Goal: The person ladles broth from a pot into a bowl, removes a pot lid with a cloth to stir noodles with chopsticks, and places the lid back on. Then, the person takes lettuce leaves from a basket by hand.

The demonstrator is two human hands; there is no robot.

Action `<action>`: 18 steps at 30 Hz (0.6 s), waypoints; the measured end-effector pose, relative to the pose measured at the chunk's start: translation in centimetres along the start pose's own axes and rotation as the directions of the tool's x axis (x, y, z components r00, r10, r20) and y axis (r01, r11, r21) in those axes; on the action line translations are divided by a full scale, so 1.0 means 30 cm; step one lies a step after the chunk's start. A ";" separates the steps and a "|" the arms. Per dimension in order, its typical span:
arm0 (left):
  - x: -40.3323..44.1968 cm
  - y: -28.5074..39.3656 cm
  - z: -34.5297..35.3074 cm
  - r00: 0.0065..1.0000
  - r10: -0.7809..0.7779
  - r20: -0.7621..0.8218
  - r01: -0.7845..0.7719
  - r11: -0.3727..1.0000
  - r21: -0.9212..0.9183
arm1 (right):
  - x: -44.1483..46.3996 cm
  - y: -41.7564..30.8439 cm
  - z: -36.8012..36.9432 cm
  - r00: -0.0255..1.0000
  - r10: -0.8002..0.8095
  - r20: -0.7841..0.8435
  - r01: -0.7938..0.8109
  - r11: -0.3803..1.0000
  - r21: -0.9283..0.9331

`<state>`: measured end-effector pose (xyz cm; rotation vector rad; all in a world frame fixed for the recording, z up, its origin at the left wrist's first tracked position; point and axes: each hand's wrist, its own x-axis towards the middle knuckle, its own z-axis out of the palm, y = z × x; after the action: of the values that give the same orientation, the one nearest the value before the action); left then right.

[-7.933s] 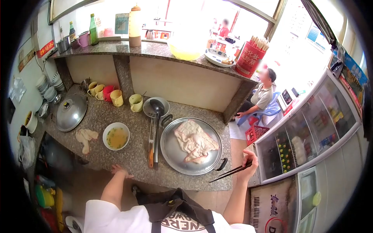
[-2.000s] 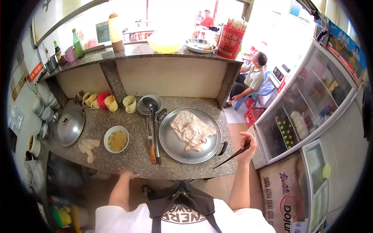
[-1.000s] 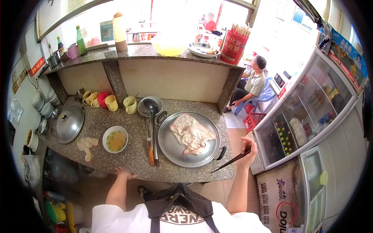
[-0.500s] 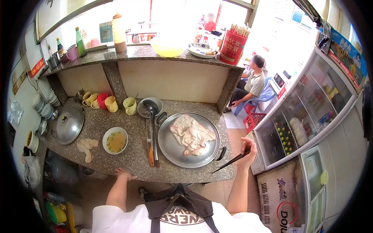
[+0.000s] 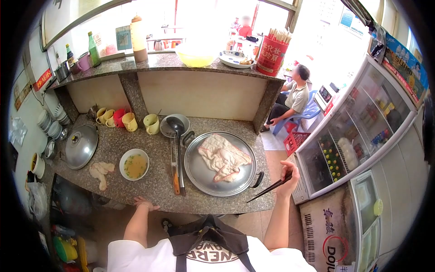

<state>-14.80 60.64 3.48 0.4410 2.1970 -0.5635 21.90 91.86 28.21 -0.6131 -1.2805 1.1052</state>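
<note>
My left hand (image 5: 146, 204) rests on the front edge of the stone counter (image 5: 158, 190), fingers spread and holding nothing. In my right hand (image 5: 290, 177) is a pair of dark chopsticks (image 5: 267, 190), pointing down and left, past the counter's right front corner. To their left sits a wide round metal pan or lid (image 5: 199, 177) with black side handles. A crumpled whitish cloth (image 5: 224, 156) with reddish edges lies on top of it. A white bowl (image 5: 123, 174) of yellowish soup with green bits (image 5: 135, 166) stands beyond my left hand.
A ladle (image 5: 181, 154) and a wooden-handled tool (image 5: 176, 181) lie left of the pan. Several mugs (image 5: 130, 121), a domed lid (image 5: 81, 146) and a small cloth (image 5: 102, 174) are on the counter. A raised shelf (image 5: 163, 62) runs behind; a glass-door fridge (image 5: 358, 131) stands right.
My hands and the things on the counter stay in place. The seated person beyond the counter has shifted slightly.
</note>
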 end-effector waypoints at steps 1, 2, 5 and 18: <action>-0.013 0.001 -0.006 1.000 0.000 0.000 0.000 1.000 -0.001 | 0.001 0.001 -0.001 1.000 0.006 -0.003 -0.006 1.000 0.000; -0.029 0.002 -0.014 1.000 0.002 0.006 -0.002 1.000 0.007 | 0.002 0.002 -0.002 1.000 0.007 -0.001 -0.007 1.000 0.000; -0.001 -0.003 0.003 1.000 0.002 0.003 -0.002 1.000 -0.001 | -0.001 0.001 -0.003 1.000 -0.001 0.006 0.001 1.000 0.008; -0.063 -0.001 -0.029 0.999 0.043 -0.004 -0.043 0.999 0.003 | -0.006 -0.008 0.005 1.000 0.011 0.015 -0.010 1.000 -0.010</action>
<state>-14.19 60.86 5.47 0.4899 2.1853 -0.5430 21.84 91.57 28.37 -0.6205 -1.2971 1.1146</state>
